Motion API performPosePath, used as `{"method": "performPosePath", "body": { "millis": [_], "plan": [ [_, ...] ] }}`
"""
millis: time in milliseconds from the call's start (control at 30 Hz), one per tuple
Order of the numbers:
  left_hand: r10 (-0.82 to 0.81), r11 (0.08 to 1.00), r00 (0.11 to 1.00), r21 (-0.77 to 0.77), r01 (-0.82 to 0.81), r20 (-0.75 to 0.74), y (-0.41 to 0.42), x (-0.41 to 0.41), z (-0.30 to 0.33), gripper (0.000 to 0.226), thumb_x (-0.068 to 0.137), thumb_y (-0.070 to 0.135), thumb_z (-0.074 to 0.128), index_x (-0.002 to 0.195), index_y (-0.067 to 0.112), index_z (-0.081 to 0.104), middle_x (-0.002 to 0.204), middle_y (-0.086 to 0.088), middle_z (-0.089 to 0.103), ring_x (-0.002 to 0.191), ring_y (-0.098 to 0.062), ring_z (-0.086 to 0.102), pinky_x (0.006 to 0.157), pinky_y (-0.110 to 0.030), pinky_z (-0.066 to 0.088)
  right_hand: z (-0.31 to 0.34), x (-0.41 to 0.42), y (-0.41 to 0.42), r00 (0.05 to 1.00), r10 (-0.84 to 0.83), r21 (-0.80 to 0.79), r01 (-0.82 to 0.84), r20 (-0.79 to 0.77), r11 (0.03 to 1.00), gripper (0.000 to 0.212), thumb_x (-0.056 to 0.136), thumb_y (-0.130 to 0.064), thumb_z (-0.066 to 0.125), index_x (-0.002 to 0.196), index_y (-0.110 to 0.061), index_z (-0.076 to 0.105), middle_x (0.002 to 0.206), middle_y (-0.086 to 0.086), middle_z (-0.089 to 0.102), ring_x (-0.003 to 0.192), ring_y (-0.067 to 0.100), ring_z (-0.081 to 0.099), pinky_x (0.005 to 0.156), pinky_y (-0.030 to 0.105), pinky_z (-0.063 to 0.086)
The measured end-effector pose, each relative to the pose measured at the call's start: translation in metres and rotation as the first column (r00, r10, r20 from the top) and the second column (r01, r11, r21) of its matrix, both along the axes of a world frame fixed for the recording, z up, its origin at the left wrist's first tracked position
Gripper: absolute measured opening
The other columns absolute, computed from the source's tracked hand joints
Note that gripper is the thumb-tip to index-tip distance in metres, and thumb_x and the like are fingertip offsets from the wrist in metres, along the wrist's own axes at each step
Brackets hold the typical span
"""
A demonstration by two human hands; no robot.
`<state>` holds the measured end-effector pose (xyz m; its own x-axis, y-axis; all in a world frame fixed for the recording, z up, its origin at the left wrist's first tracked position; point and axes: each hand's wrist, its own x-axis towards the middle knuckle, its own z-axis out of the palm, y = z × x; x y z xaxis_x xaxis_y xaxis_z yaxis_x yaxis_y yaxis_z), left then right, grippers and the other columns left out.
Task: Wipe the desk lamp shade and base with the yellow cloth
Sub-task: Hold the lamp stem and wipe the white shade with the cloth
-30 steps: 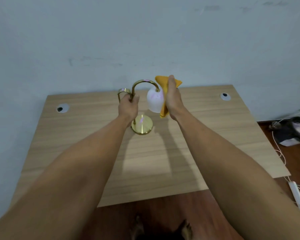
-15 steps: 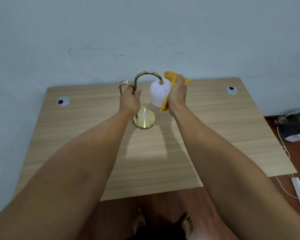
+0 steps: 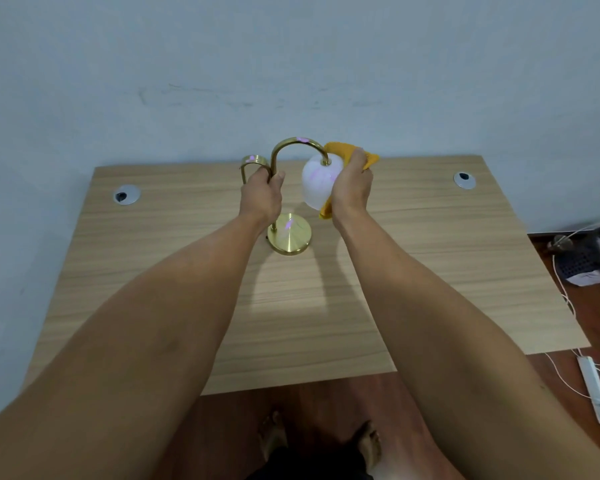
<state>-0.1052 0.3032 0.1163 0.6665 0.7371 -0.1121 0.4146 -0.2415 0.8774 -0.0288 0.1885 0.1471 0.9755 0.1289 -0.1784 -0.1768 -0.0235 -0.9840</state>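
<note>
- Brass desk lamp (image 3: 289, 233) standing near the back middle of the wooden desk (image 3: 430, 258), round base flat on the top.
- Left hand (image 3: 261, 195) wrapped tight around the curved gold stem (image 3: 293, 144), fingers closed on it.
- Right hand (image 3: 351, 188) pressing the yellow cloth (image 3: 340, 150) against the far right side of the white shade (image 3: 316, 183), fingers curled over cloth and shade together.
- Cloth poking out above and below that hand.
- Power strip (image 3: 598, 393) and cables on the floor, off right.

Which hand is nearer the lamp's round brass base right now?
Left. The left hand grips the stem just above the base; the right hand presses the yellow cloth against the shade, higher up.
</note>
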Motion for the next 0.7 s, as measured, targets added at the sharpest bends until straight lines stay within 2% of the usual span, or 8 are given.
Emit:
{"method": "performPosePath", "body": {
  "millis": [100, 167, 233, 400, 500, 600, 633, 700],
  "plan": [
    [-0.002, 1.000, 1.000, -0.010, 0.002, -0.007, 0.001, 0.001, 0.000, 0.034, 0.105, 0.032, 0.049, 0.103, 0.001, 0.060, 0.086, -0.007, 0.058, 0.075, -0.022, 0.050, 0.060, -0.028, 0.036, -0.005, -0.015, 0.003, 0.976, 0.014, 0.008, -0.016, 0.219, 1.000, 0.048, 0.099, -0.043, 0.032, 0.129, -0.025, 0.065, 0.139, -0.011, 0.062, 0.135, 0.006, 0.048, 0.119, 0.040, 0.034],
    [-0.003, 1.000, 1.000, -0.010, 0.003, -0.013, 0.002, 0.001, 0.000, 0.032, 0.105, 0.033, 0.049, 0.099, 0.003, 0.058, 0.081, -0.004, 0.057, 0.073, -0.021, 0.050, 0.058, -0.026, 0.036, -0.014, -0.032, 0.006, 0.935, 0.041, -0.111, -0.002, 0.353, 0.994, 0.045, 0.104, -0.037, 0.031, 0.139, -0.025, 0.057, 0.153, -0.010, 0.047, 0.147, 0.009, 0.030, 0.125, 0.041, 0.016],
    [-0.010, 1.000, 1.000, -0.002, 0.010, -0.025, 0.001, 0.001, 0.000, 0.029, 0.105, 0.033, 0.049, 0.094, 0.008, 0.056, 0.077, 0.000, 0.055, 0.074, -0.021, 0.051, 0.061, -0.027, 0.036, -0.021, -0.042, 0.008, 0.912, 0.006, -0.171, 0.070, 0.410, 0.983, 0.046, 0.106, -0.032, 0.031, 0.148, -0.022, 0.046, 0.160, -0.006, 0.037, 0.152, 0.014, 0.020, 0.125, 0.043, 0.007],
    [-0.023, 0.999, 0.999, -0.027, 0.022, -0.038, 0.001, 0.001, 0.002, 0.025, 0.105, 0.033, 0.048, 0.095, 0.011, 0.055, 0.080, -0.002, 0.056, 0.077, -0.022, 0.051, 0.071, -0.025, 0.037, -0.028, -0.036, 0.010, 0.935, -0.074, -0.068, 0.104, 0.347, 0.992, 0.060, 0.099, -0.044, 0.031, 0.152, -0.017, 0.039, 0.159, -0.003, 0.038, 0.150, 0.015, 0.026, 0.122, 0.049, 0.020],
    [-0.037, 0.999, 0.999, -0.032, 0.036, -0.029, 0.001, 0.000, 0.004, 0.024, 0.105, 0.032, 0.048, 0.096, 0.011, 0.055, 0.086, -0.004, 0.057, 0.077, -0.020, 0.051, 0.068, -0.025, 0.037, -0.024, -0.030, 0.015, 0.965, -0.097, 0.031, 0.093, 0.245, 0.995, 0.057, 0.093, -0.052, 0.029, 0.137, -0.029, 0.058, 0.153, -0.007, 0.046, 0.147, 0.011, 0.032, 0.121, 0.046, 0.025],
    [-0.041, 0.999, 0.999, -0.030, 0.041, -0.030, 0.002, 0.000, 0.006, 0.023, 0.106, 0.031, 0.048, 0.098, 0.011, 0.055, 0.089, -0.003, 0.057, 0.074, -0.017, 0.050, 0.059, -0.024, 0.037, -0.013, -0.023, 0.013, 0.985, -0.144, 0.108, 0.134, 0.091, 0.985, 0.052, 0.089, -0.055, 0.030, 0.118, -0.039, 0.070, 0.138, -0.017, 0.060, 0.139, 0.009, 0.042, 0.114, 0.048, 0.039],
    [-0.041, 0.999, 0.999, -0.031, 0.041, -0.030, 0.003, 0.000, 0.006, 0.023, 0.106, 0.031, 0.048, 0.099, 0.010, 0.055, 0.089, -0.003, 0.057, 0.074, -0.017, 0.050, 0.058, -0.023, 0.037, -0.013, -0.025, 0.010, 0.985, -0.140, 0.098, 0.130, 0.102, 0.987, 0.053, 0.090, -0.055, 0.030, 0.123, -0.038, 0.068, 0.142, -0.016, 0.057, 0.141, 0.007, 0.040, 0.115, 0.046, 0.039],
    [-0.046, 0.998, 0.999, -0.041, 0.045, -0.022, 0.004, 0.000, 0.006, 0.026, 0.106, 0.031, 0.048, 0.103, 0.007, 0.059, 0.091, -0.004, 0.058, 0.077, -0.019, 0.052, 0.058, -0.022, 0.039, -0.020, -0.038, 0.005, 0.955, -0.057, -0.010, 0.063, 0.290, 0.998, 0.052, 0.099, -0.048, 0.028, 0.140, -0.032, 0.055, 0.157, -0.010, 0.041, 0.149, 0.005, 0.026, 0.122, 0.043, 0.026]
  ]
}}
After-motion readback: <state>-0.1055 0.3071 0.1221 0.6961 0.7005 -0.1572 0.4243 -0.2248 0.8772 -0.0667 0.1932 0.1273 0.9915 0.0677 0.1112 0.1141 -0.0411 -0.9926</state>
